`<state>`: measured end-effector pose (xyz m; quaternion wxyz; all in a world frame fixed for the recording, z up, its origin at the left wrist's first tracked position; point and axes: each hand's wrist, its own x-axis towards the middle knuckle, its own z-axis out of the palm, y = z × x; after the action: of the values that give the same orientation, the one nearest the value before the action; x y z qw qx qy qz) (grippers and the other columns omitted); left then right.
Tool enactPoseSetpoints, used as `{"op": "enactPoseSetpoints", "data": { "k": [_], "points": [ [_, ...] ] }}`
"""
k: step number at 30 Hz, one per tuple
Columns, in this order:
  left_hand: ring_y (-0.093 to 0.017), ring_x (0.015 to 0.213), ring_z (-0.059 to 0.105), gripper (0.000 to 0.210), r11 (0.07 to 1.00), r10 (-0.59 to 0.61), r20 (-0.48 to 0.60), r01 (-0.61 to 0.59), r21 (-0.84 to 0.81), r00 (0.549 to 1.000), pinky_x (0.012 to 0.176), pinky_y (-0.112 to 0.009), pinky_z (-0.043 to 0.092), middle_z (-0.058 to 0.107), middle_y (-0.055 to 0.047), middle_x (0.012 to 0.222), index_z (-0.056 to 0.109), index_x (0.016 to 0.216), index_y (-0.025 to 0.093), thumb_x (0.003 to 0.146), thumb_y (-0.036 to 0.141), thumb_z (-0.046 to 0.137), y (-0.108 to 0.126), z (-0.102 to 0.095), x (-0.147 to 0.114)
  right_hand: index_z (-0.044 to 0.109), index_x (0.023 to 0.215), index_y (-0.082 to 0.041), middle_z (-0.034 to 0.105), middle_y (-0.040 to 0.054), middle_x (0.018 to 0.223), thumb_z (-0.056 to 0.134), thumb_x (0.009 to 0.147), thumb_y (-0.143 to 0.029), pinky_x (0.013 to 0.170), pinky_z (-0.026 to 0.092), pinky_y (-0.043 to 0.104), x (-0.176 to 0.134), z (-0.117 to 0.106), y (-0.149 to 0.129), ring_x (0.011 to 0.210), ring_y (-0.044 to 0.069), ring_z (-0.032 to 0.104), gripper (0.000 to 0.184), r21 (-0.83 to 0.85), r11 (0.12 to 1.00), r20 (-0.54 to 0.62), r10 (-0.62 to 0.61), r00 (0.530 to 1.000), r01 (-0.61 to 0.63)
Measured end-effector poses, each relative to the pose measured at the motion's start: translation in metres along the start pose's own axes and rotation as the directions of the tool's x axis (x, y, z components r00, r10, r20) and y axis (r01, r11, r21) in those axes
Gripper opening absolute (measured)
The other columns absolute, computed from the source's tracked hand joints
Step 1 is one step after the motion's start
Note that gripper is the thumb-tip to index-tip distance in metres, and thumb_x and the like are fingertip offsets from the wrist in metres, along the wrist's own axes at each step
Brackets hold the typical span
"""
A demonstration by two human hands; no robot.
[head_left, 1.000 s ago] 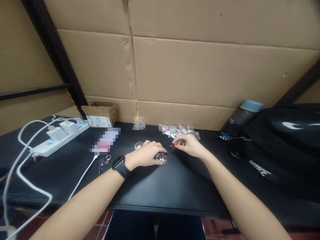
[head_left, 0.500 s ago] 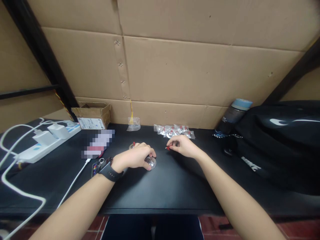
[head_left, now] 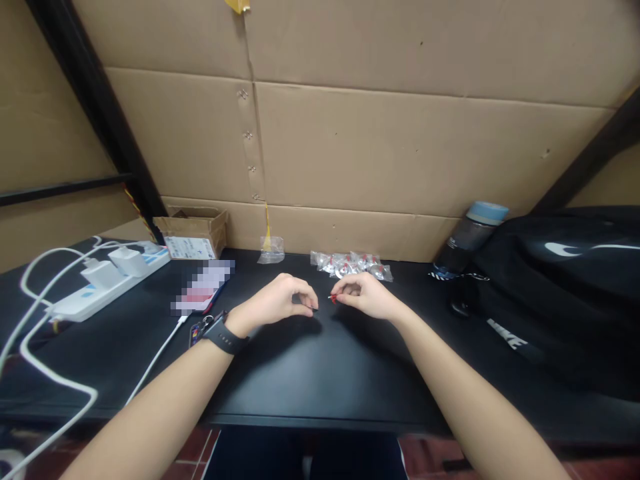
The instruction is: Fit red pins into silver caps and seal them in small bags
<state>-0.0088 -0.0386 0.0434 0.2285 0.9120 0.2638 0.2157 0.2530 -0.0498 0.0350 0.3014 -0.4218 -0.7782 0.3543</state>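
In the head view, my left hand (head_left: pixel 287 299), with a dark watch on its wrist, is raised a little over the black table. Its thumb and fingertips are pinched on a small dark thing (head_left: pixel 315 309) that is too small to make out. Just to the right, my right hand (head_left: pixel 364 293) pinches a small red piece with a pale tip (head_left: pixel 333 299), the tip pointing left toward my left hand. A narrow gap separates the two hands. Behind my right hand lie several clear plastic packets (head_left: pixel 347 261) with clear and red parts inside.
A flat clear bag (head_left: pixel 271 249) lies near the cardboard wall. To the left are a small open carton (head_left: pixel 197 233), a phone (head_left: pixel 203 290) on a white cable, keys and a power strip (head_left: pixel 107 283). A bottle (head_left: pixel 467 240) and a black backpack (head_left: pixel 565 293) stand right.
My left hand has lifted from the clear disc's place on the table and moved closer to my right hand. The disc no longer shows. My right hand keeps its pinch on the red piece.
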Motion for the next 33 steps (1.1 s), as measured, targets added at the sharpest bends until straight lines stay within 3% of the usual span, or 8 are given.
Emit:
{"op": "enactPoseSetpoints", "data": {
  "k": [7, 16, 24, 33],
  "points": [
    [-0.019, 0.100, 0.061, 0.012, 0.992, 0.098, -0.215, -0.078, 0.103, 0.972, 0.097, -0.033, 0.044, 0.067, -0.003, 0.104, 0.082, 0.083, 0.032, 0.085, 0.041, 0.076, -0.006, 0.002, 0.001, 0.073, 0.093, -0.018, 0.074, 0.0062, 0.090, 0.076, 0.081, -0.041, 0.078, 0.057, 0.033, 0.000, 0.013, -0.011, 0.082, 0.020, 0.070, 0.026, 0.212, 0.972, -0.150, -0.068, 0.986, 0.099],
    [-0.016, 0.096, 0.065, 0.016, 0.989, 0.146, -0.362, -0.137, 0.052, 0.921, 0.088, -0.028, 0.050, 0.066, -0.005, 0.108, 0.081, 0.089, 0.026, 0.094, 0.031, 0.066, -0.003, 0.004, 0.002, 0.073, 0.089, -0.018, 0.073, 0.0046, 0.083, 0.074, 0.082, -0.034, 0.066, 0.055, 0.028, -0.001, 0.023, -0.012, 0.072, 0.017, 0.069, 0.018, 0.154, 0.985, -0.179, -0.050, 0.983, 0.078],
    [-0.016, 0.099, 0.066, 0.013, 0.985, 0.154, -0.334, -0.170, -0.018, 0.930, 0.093, -0.029, 0.050, 0.066, -0.005, 0.112, 0.081, 0.090, 0.027, 0.091, 0.028, 0.069, -0.001, 0.008, 0.003, 0.069, 0.090, -0.017, 0.074, 0.0053, 0.086, 0.078, 0.077, -0.030, 0.076, 0.059, 0.033, 0.000, 0.034, -0.014, 0.077, 0.020, 0.074, 0.020, 0.379, 0.921, -0.189, -0.017, 0.982, 0.089],
    [-0.017, 0.098, 0.068, 0.013, 0.986, 0.115, -0.331, -0.148, -0.077, 0.937, 0.091, -0.030, 0.052, 0.067, -0.006, 0.115, 0.081, 0.089, 0.026, 0.091, 0.029, 0.069, -0.005, 0.010, 0.003, 0.068, 0.088, -0.016, 0.072, 0.0027, 0.077, 0.072, 0.073, -0.016, 0.074, 0.057, 0.031, -0.002, 0.032, -0.019, 0.072, 0.016, 0.071, 0.015, 0.327, 0.938, -0.148, -0.067, 0.987, 0.112]
  ]
}}
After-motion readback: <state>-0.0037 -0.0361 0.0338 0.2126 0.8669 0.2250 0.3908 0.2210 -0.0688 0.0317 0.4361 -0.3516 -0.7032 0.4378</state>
